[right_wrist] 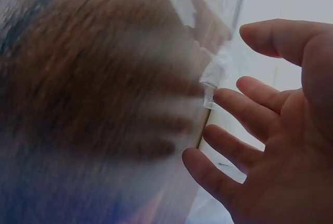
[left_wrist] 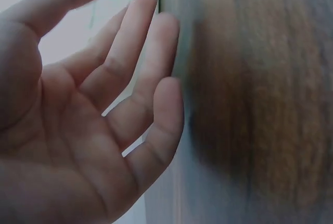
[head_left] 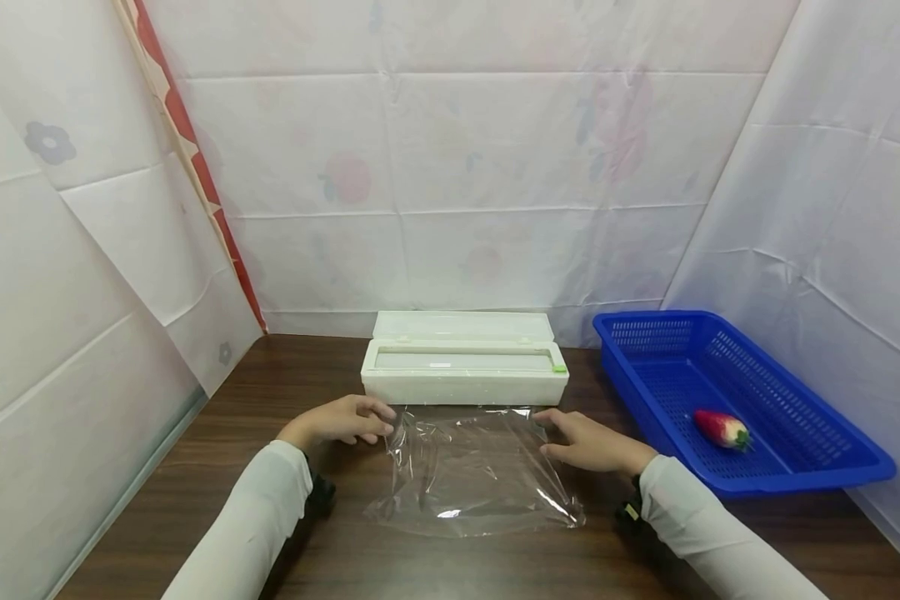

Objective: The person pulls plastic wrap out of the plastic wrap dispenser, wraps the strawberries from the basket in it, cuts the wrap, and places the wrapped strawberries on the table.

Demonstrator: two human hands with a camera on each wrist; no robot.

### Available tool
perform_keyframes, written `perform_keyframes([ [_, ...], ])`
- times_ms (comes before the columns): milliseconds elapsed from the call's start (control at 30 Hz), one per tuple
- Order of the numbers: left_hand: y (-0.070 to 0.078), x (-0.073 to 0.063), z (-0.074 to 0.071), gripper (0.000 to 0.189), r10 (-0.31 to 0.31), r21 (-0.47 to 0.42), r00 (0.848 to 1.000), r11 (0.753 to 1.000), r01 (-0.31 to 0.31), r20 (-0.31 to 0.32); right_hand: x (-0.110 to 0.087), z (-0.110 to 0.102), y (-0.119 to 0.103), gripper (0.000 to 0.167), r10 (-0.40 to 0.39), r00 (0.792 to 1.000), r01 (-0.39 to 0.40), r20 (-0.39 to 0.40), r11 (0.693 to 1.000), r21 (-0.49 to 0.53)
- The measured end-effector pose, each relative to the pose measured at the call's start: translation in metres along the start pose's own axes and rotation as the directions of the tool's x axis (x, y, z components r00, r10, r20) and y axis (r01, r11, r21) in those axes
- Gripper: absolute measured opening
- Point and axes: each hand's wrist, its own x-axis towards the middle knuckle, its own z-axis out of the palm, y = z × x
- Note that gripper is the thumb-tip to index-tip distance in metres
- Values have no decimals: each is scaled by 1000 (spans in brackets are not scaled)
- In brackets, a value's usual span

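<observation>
**Clear film laid out, both hands at its far corners**

So the clear film (head_left: 465, 483) lies wrinkled on the brown surface (head_left: 390, 567), square to the person, probably so both sides are equally reachable. Taking its middle as a clock centre, the left hand (head_left: 348, 419) is at 10, the right hand (head_left: 592, 442) at 2. Neither's pinching anything: fingers loosely spread, thumbs held apart, though a right fingertip seems to touch the film's edge. Forearms come in from 7 and 5, angled inward. Blue basket (head_left: 791, 392) sits further out between 2 and 3, keeping its red fruit (head_left: 720, 429) off the film, I guess. White box (head_left: 465, 389) at 12, lid (head_left: 465, 325) tipped back, likely for access.
</observation>
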Motion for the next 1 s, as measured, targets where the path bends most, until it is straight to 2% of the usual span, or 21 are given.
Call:
perform_keyframes([
  [100, 0, -2, 1, 34, 4, 30, 1000, 1000, -5, 15, 0, 1, 1, 54, -2, 1000, 2, 4, 1000, -9],
  [167, -2, -3, 0, 29, 12, 38, 1000, 999, -12, -8, 0, 1, 3, 55, 15, 1000, -15, 4, 1000, -4],
  [267, -4, -3, 0, 23, 24, 36, 997, 999, -22, -70, 0, 2, 5, 56, 33, 999, -33, -3, 999, -1],
  [367, -6, -3, 0, 18, 29, 59, 988, 998, -21, -150, 1, 2, 7, 56, 58, 998, -58, -6, 998, -1],
  [500, -5, -2, 1, 15, 11, 105, 970, 994, 15, -242, 2, 2, 7, 57, 77, 997, -77, 0, 997, 9],
  [600, -6, 0, 2, 16, -17, 126, 959, 991, 54, -285, 4, 2, 7, 57, 91, 996, -91, 2, 996, 9],
  [767, -11, 5, 0, 19, -56, 146, 943, 983, 109, -328, 8, 3, 8, 56, 105, 994, -105, -9, 994, -12],
  [867, -14, 7, -1, 20, -63, 141, 938, 983, 117, -341, 10, 3, 9, 55, 101, 995, -101, -13, 995, -25],
  [1000, -15, 9, -4, 23, -65, 135, 943, 984, 115, -328, 13, 4, 10, 56, 106, 994, -107, -22, 994, -35],
])
